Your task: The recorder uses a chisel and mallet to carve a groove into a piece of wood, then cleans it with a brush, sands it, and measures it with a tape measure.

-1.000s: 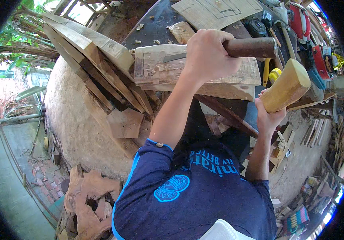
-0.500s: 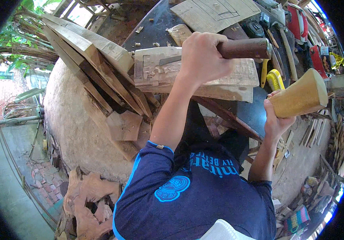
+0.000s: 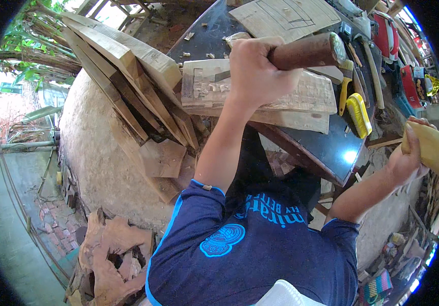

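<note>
- Your left hand [image 3: 262, 71] has its fingers curled tightly round a chisel with a dark brown cylindrical wooden handle [image 3: 306, 52], whose flat grey blade points left.
- Your right hand [image 3: 408, 158], at the far right, has its fingers wrapped round a pale yellow wooden mallet [image 3: 428, 145], well apart from the chisel.
- One pale, roughly rectangular wooden block with a tool-marked top [image 3: 209, 92] lies beneath your left hand, at the near edge of a black-topped table [image 3: 326, 148].
- Counted: one chisel, one mallet, one block; two brushes to the block's right, namely a flat brush with a yellow handle [image 3: 344, 94] and a yellow oval scrubbing brush [image 3: 358, 115]; one pale flat board with dark drawn lines [image 3: 291, 18], on the far side.
- Your left fist hides part of the chisel; whether its edge touches the block cannot be told.
- The mallet's right end is cut off by the dark rim, and your right hand covers its grip.
</note>
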`<state>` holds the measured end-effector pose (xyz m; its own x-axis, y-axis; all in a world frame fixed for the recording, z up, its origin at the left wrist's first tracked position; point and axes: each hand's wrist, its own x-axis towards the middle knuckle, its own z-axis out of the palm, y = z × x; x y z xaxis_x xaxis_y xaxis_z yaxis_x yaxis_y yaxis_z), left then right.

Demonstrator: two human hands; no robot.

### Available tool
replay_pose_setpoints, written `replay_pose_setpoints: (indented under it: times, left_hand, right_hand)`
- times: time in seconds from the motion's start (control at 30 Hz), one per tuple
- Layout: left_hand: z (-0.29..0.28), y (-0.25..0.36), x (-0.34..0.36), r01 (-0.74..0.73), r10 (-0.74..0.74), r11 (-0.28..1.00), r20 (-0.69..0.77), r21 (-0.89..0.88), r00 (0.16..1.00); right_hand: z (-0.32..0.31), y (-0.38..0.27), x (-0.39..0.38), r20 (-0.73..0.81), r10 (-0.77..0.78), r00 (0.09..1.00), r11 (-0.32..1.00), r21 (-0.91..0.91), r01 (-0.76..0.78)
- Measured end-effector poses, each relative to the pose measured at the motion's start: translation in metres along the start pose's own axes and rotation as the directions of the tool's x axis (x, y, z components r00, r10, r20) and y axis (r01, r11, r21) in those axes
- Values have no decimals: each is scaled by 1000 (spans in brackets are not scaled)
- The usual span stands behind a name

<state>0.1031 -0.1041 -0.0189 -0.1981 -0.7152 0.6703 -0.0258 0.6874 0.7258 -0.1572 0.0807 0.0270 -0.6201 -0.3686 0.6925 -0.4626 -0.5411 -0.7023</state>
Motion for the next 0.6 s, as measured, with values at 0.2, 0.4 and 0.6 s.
replay_pose_setpoints:
  times: [0.2,0.4,0.6]
  left_hand:
    - [1,6,1,-73,69,985,31,155,997]
    - [-1,5,2,-71,71,986,7,148,997]
    - [6,1,3,23,-26,993,28,116,999]
  right_hand:
    - [15,-5,-24,103,-46,994,999,-19,48]
    - [-4,-2,-4,57,-96,994,989,-110,102]
    - [68,28,-59,235,-58,970,892,-424,156]
